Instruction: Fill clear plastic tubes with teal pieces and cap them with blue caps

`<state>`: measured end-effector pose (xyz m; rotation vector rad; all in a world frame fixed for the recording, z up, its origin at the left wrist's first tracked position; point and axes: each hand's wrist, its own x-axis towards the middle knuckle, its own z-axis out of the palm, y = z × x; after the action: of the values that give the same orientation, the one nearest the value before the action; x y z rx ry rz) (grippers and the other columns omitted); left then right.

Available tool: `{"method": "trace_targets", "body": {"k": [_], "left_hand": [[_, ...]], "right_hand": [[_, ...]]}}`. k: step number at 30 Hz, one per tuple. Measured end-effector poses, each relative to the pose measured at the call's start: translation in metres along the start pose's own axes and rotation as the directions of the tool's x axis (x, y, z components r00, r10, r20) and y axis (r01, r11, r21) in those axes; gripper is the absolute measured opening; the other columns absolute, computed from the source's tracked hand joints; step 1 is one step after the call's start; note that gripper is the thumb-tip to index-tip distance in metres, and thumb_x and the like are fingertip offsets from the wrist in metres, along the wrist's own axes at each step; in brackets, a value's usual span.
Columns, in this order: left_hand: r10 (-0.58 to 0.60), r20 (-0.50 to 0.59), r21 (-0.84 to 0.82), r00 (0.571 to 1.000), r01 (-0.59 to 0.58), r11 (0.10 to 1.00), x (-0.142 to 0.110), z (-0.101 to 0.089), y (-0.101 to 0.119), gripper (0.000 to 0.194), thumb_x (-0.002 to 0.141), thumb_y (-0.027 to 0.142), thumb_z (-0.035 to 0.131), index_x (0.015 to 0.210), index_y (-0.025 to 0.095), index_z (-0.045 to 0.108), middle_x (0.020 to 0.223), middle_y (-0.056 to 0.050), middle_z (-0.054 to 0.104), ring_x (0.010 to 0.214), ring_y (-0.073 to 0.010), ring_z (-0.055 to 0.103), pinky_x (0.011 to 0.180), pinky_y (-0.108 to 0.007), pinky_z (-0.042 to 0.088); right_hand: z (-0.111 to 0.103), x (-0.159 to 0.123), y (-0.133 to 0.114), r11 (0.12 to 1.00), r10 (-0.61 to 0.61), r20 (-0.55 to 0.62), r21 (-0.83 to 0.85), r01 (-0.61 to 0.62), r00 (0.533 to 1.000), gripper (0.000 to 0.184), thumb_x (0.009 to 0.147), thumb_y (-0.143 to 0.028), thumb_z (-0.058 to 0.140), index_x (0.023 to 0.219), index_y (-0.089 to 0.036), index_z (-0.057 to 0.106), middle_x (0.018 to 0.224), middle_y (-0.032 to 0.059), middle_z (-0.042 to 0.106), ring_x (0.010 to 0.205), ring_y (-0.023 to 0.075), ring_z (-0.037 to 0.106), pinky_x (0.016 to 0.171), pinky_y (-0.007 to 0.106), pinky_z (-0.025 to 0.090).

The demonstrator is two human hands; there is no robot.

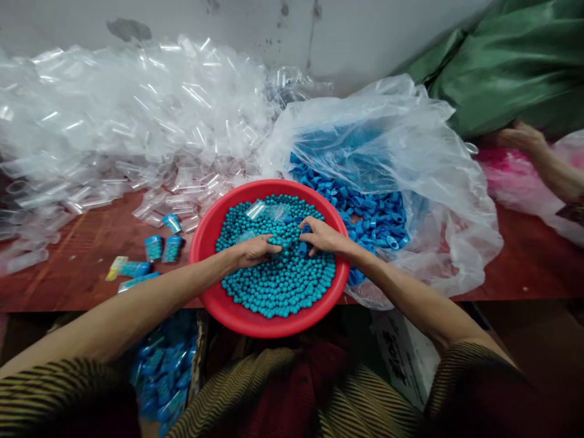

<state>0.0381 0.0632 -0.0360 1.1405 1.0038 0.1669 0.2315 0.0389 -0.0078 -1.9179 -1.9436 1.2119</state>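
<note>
A red basin (269, 328) full of turquoise beads (278, 298) stands in front of me at the table's edge. Over the beads, my left hand (256, 250) is closed around what looks like a clear plastic tube (287, 236) filled with beads; its outline blends into them. My right hand (323, 236) curls beside it, with blue caps (305, 230) at its fingertips. Empty clear tubes (256, 209) lie on the beads near the far rim.
A large heap of clear tubes (182, 109) covers the back left. Blue caps spill from a plastic bag (456, 243) at right. Capped, bead-filled tubes (154, 248) stand left of the basin. Another person's hand (524, 139) is at far right. Filled packs (166, 371) sit below the table.
</note>
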Motion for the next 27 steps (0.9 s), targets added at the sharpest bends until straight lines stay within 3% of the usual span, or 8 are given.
{"method": "trace_targets", "body": {"k": [3,5,8,12,16,19,22,27], "left_hand": [[-0.007,0.044,-0.188,0.999,0.015,0.982,-0.013,-0.005,0.002,0.023,0.060,0.022,0.072,0.078,0.016,0.059,0.074,0.000,0.061,0.068,-0.0110,0.055,0.069,-0.026,0.043],[-0.017,0.050,-0.259,0.999,0.030,0.965,-0.019,-0.007,0.001,0.023,0.059,0.022,0.075,0.075,0.015,0.061,0.072,0.000,0.061,0.067,-0.0109,0.055,0.070,-0.026,0.042],[-0.011,0.041,-0.246,0.999,0.021,0.969,-0.022,-0.011,-0.003,0.022,0.061,0.025,0.075,0.073,0.013,0.060,0.070,0.000,0.060,0.066,-0.0114,0.054,0.070,-0.027,0.041],[-0.004,0.034,-0.205,0.999,0.011,0.979,-0.021,-0.015,-0.006,0.024,0.063,0.030,0.073,0.070,0.014,0.057,0.068,0.001,0.057,0.066,-0.0116,0.053,0.069,-0.028,0.040],[-0.032,0.012,-0.185,0.999,0.034,0.982,-0.020,-0.017,-0.006,0.026,0.063,0.031,0.073,0.070,0.015,0.053,0.067,0.002,0.055,0.065,-0.0111,0.052,0.065,-0.027,0.039],[-0.004,-0.003,-0.163,1.000,0.003,0.987,-0.021,-0.016,-0.007,0.030,0.060,0.030,0.074,0.073,0.015,0.052,0.066,0.003,0.054,0.062,-0.0099,0.051,0.061,-0.024,0.037],[0.119,-0.045,-0.109,0.992,-0.123,0.986,-0.023,-0.014,-0.009,0.035,0.058,0.029,0.075,0.080,0.015,0.052,0.065,0.005,0.054,0.060,-0.0079,0.049,0.058,-0.022,0.036],[0.163,-0.035,0.007,0.986,-0.163,0.987,-0.028,-0.006,-0.007,0.036,0.065,0.040,0.066,0.084,0.017,0.045,0.065,0.004,0.055,0.059,-0.0114,0.056,0.056,-0.024,0.042]], "right_hand": [[0.001,-0.001,0.000,0.994,0.058,-0.031,0.098,-0.054,0.998,0.027,0.083,-0.014,0.044,0.110,-0.015,0.046,0.092,0.0059,0.063,0.071,0.0139,0.061,0.057,0.024,0.050],[0.001,-0.008,-0.001,0.991,-0.038,-0.092,-0.133,0.025,0.995,0.026,0.084,-0.011,0.042,0.107,-0.014,0.051,0.099,0.0085,0.062,0.083,0.0164,0.060,0.066,0.026,0.049],[-0.001,-0.021,-0.003,0.828,-0.195,-0.152,-0.556,0.079,0.969,0.026,0.089,-0.012,0.034,0.104,-0.015,0.056,0.105,0.0117,0.059,0.091,0.0206,0.057,0.072,0.029,0.044],[0.006,-0.025,-0.010,0.624,-0.304,0.030,-0.749,0.223,0.952,0.028,0.092,-0.017,0.032,0.101,-0.016,0.058,0.103,0.0123,0.058,0.093,0.0227,0.052,0.071,0.031,0.040],[0.023,-0.015,-0.013,0.560,-0.354,0.145,-0.758,0.334,0.924,0.030,0.092,-0.015,0.031,0.095,-0.015,0.061,0.098,0.0129,0.060,0.095,0.0259,0.051,0.071,0.034,0.038],[0.028,-0.013,-0.011,0.567,-0.354,0.127,-0.759,0.321,0.927,0.031,0.091,-0.011,0.029,0.094,-0.013,0.060,0.097,0.0142,0.061,0.094,0.0264,0.053,0.071,0.035,0.038],[0.022,-0.014,-0.008,0.670,-0.270,0.077,-0.701,0.244,0.960,0.025,0.091,-0.014,0.034,0.098,-0.011,0.057,0.093,0.0143,0.063,0.086,0.0244,0.058,0.067,0.032,0.039],[0.012,-0.014,-0.009,0.932,-0.324,-0.082,-0.201,0.303,0.943,0.014,0.087,-0.026,0.050,0.097,-0.016,0.050,0.084,0.0041,0.062,0.075,0.0160,0.058,0.066,0.026,0.041]]}}
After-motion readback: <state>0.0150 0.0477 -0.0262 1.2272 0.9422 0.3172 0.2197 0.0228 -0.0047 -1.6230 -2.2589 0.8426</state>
